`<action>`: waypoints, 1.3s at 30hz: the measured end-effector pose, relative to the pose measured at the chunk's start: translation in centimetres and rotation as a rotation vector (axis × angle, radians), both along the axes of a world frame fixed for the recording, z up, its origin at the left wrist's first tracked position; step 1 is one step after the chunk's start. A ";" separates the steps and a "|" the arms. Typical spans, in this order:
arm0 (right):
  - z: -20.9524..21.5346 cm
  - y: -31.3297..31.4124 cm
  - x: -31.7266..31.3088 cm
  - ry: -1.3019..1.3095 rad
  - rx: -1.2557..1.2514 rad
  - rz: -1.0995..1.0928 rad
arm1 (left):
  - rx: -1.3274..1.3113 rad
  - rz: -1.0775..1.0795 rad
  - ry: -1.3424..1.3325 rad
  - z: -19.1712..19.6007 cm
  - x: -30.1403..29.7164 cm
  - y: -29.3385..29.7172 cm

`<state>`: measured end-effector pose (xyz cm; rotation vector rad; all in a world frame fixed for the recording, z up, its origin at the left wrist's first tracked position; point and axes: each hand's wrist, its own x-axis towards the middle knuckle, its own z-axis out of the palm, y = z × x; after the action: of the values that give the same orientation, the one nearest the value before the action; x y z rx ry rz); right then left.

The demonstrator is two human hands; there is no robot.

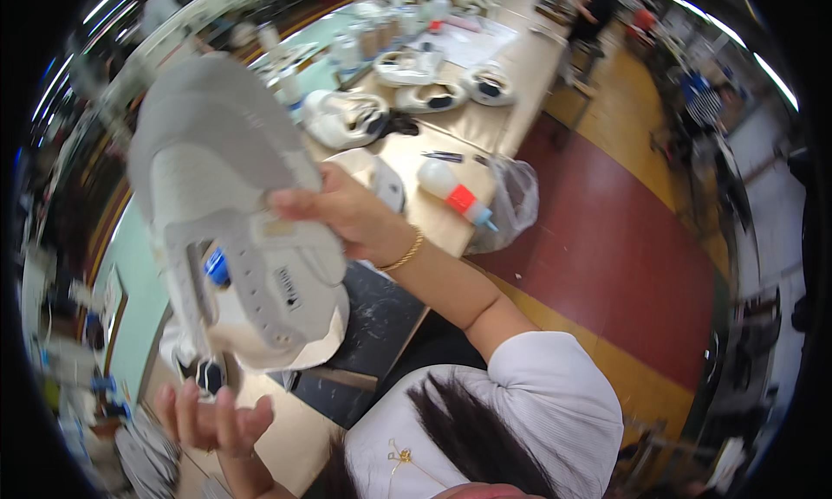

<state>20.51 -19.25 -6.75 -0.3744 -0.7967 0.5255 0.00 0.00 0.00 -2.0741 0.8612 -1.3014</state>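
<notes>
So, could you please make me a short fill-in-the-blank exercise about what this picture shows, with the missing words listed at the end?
1. The hand that holds the pale shoe is the person's ____ one.
2. The other hand, with its fingers apart, is holding ____.
3. The bottle beside the clear bag has a tip coloured ____.
4. The bracelet on the person's wrist is coloured ____.

Missing words: right; nothing; blue; gold.
</notes>
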 end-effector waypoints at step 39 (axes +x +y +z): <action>-3.6 5.0 -6.6 -0.097 -0.517 0.190 | -1.180 0.537 -0.050 -10.0 -5.0 -3.2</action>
<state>13.95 -14.27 -10.34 -0.8106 -0.7886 0.9008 -5.02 -3.17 -10.00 -2.7488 -0.6933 -1.6911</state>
